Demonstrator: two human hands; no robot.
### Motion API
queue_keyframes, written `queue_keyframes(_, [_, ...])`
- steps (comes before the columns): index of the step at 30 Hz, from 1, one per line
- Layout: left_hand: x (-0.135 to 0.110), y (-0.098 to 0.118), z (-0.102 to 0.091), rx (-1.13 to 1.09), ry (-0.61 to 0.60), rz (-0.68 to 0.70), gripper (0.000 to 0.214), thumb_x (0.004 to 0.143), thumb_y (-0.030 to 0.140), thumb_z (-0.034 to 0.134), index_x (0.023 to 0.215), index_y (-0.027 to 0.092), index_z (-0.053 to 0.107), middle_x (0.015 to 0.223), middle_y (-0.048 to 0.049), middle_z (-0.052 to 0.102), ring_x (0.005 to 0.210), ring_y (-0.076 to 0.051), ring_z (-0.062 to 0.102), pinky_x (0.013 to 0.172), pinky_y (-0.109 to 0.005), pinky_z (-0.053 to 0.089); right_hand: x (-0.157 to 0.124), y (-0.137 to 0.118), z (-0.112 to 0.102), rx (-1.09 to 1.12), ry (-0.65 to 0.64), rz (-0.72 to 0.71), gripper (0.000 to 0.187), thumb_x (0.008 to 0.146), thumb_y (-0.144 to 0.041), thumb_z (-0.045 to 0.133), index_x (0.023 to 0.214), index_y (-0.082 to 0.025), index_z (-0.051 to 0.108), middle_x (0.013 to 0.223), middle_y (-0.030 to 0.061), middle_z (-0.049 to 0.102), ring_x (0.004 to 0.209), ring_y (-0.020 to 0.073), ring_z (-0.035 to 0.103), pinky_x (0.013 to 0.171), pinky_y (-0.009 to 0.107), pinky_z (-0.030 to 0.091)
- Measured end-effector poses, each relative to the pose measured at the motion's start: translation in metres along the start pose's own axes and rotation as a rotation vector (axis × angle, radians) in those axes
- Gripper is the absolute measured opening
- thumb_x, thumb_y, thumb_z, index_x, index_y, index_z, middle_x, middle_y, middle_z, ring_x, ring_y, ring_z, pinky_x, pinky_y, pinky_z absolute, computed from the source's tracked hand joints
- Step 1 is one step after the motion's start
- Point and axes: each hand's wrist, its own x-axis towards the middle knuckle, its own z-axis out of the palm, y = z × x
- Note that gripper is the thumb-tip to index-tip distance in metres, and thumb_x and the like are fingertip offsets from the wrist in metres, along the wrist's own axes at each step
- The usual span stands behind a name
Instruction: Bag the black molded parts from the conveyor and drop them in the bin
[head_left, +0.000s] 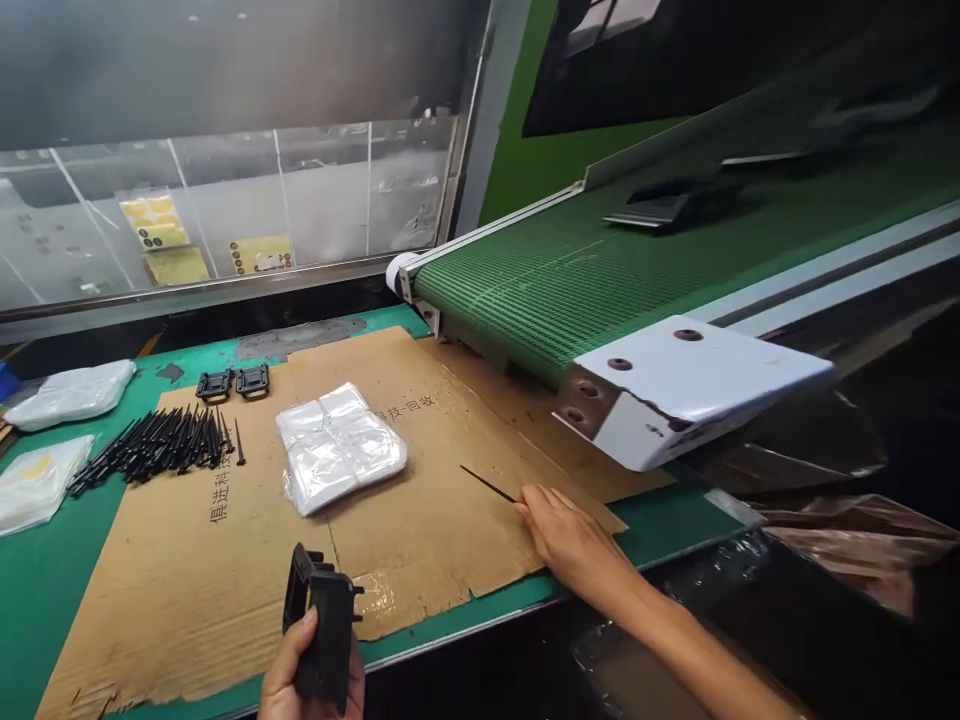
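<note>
My left hand [289,665] is closed around a black plastic frame [326,625] with short pegs on its right side, held up at the table's front edge. Over the cardboard sheet's right part, my right hand [559,525] pinches one end of a thin black rod [484,481]. The rod's free end points up and left. A stack of clear plastic bags [337,445] lies mid-cardboard between and beyond my hands. To its left is a heap of black rods [165,440], with a single one lying apart. Two black plastic frames [232,381] rest behind the heap.
A green conveyor belt [517,300] with a white end cover [697,385] juts over the table from the right, carrying dark parts [652,208]. Cardboard [225,600] covers the green table [45,600]. More plastic bags [71,393] lie at the left. A window stands behind.
</note>
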Motion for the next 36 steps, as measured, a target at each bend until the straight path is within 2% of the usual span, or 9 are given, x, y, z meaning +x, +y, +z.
queue_keyframes(4, [-0.007,-0.005,0.015,-0.177,0.062,-0.096,0.016,0.081,0.008,0.048,0.071,0.01,0.061,0.063,-0.006,0.066,0.056,-0.011,0.061,0.049,-0.02,0.049,-0.021,-0.075,-0.023,0.436,0.135,-0.205,0.019,0.094,-0.018,0.027,0.089,-0.018,0.046,0.065,0.0024,0.055,0.056,0.0147,0.054,0.052,0.024,0.042])
queue_keyframes(7, [-0.014,-0.005,0.023,-0.207,0.088,-0.129,0.026,0.085,0.01,0.042,0.067,0.01,0.061,0.059,-0.0056,0.063,0.053,-0.01,0.059,0.047,-0.018,0.047,-0.031,-0.128,-0.034,0.492,0.168,-0.389,0.027,0.094,-0.016,0.026,0.078,-0.018,0.049,0.061,0.0025,0.053,0.055,0.0148,0.051,0.05,0.025,0.038])
queue_keyframes(10, [-0.015,-0.003,0.022,-0.195,0.108,-0.162,0.031,0.087,0.011,0.038,0.063,0.01,0.059,0.055,-0.0035,0.059,0.051,-0.008,0.056,0.046,-0.016,0.045,-0.034,-0.154,-0.029,0.482,0.137,-0.518,0.036,0.093,-0.015,0.026,0.064,-0.018,0.049,0.054,0.0013,0.049,0.049,0.0137,0.046,0.045,0.026,0.032])
queue_keyframes(13, [-0.01,-0.002,0.009,-0.103,-0.036,-0.233,0.02,0.082,0.013,0.048,0.065,0.01,0.059,0.059,-0.002,0.059,0.05,-0.008,0.055,0.047,-0.02,0.044,-0.034,-0.158,-0.021,0.487,0.116,-0.599,0.041,0.093,-0.014,0.026,0.059,-0.018,0.048,0.053,0.0017,0.049,0.047,0.0132,0.044,0.044,0.027,0.029])
queue_keyframes(16, [-0.003,-0.005,-0.006,0.02,-0.16,-0.238,0.008,0.075,0.011,0.059,0.067,0.011,0.06,0.061,-0.0005,0.06,0.053,-0.009,0.056,0.053,-0.023,0.047,-0.032,-0.153,-0.019,0.501,0.121,-0.59,0.042,0.093,-0.014,0.024,0.058,-0.018,0.047,0.051,0.0007,0.047,0.046,0.0128,0.041,0.043,0.027,0.026])
queue_keyframes(22, [-0.007,-0.019,-0.012,0.011,-0.106,-0.24,0.006,0.072,0.005,0.06,0.068,0.01,0.061,0.063,-0.0033,0.063,0.059,-0.009,0.058,0.055,-0.018,0.045,-0.02,-0.139,-0.022,0.526,0.184,-0.44,0.038,0.093,-0.013,0.026,0.058,-0.019,0.042,0.05,-0.0021,0.042,0.044,0.0116,0.037,0.043,0.026,0.025])
queue_keyframes(27, [-0.011,-0.02,-0.015,0.163,-0.184,-0.296,0.01,0.065,0.012,0.07,0.069,0.01,0.061,0.064,-0.0044,0.066,0.053,-0.009,0.058,0.048,-0.018,0.043,-0.018,-0.129,-0.018,0.708,0.115,-0.373,0.038,0.096,-0.022,0.025,0.061,-0.02,0.038,0.051,-0.0038,0.041,0.044,0.0098,0.037,0.045,0.023,0.029])
queue_keyframes(33, [-0.016,-0.014,-0.007,0.25,-0.14,-0.072,0.011,0.068,0.009,0.068,0.078,0.01,0.063,0.07,-0.0047,0.067,0.051,-0.006,0.056,0.049,-0.015,0.045,-0.026,-0.125,-0.022,0.748,0.025,-0.399,0.04,0.097,-0.026,0.022,0.061,-0.02,0.038,0.051,-0.0037,0.04,0.045,0.0096,0.037,0.045,0.023,0.029])
queue_keyframes(36, [-0.019,-0.016,-0.003,0.284,-0.233,-0.038,0.026,0.067,0.007,0.067,0.092,0.014,0.065,0.057,0.0019,0.06,0.044,-0.006,0.051,0.041,-0.015,0.039,-0.03,-0.128,-0.027,0.692,0.018,-0.483,0.043,0.097,-0.024,0.02,0.061,-0.018,0.042,0.052,-0.0025,0.042,0.046,0.0103,0.039,0.045,0.025,0.028])
